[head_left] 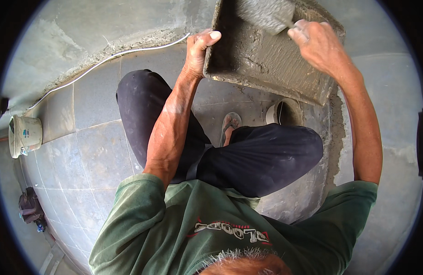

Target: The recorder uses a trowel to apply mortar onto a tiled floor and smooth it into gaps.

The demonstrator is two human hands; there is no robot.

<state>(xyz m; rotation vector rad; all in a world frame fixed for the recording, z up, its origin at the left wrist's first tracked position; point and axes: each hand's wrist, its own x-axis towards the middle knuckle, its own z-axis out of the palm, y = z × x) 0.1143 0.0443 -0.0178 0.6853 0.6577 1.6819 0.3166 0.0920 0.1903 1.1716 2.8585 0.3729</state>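
A shallow mortar tray (285, 64), its inside smeared with wet grey mortar, is tilted in front of me at the top of the view. My left hand (200, 48) grips its left rim, with the thumb over the edge. In my right hand (319, 46) is the handle of a trowel (269, 13); the fingers are closed round it. The trowel's blade, coated with grey mortar and slightly blurred, lies over the far part of the tray. The tray's far edge runs out of view.
A white cable (115, 56) runs along the rough wall base on the left. One pale bucket (26, 133) stands at far left, and another container (283, 113) sits under the tray beside my sandalled foot (231, 123). A dark bag (32, 206) lies lower left on grey tiles (101, 151).
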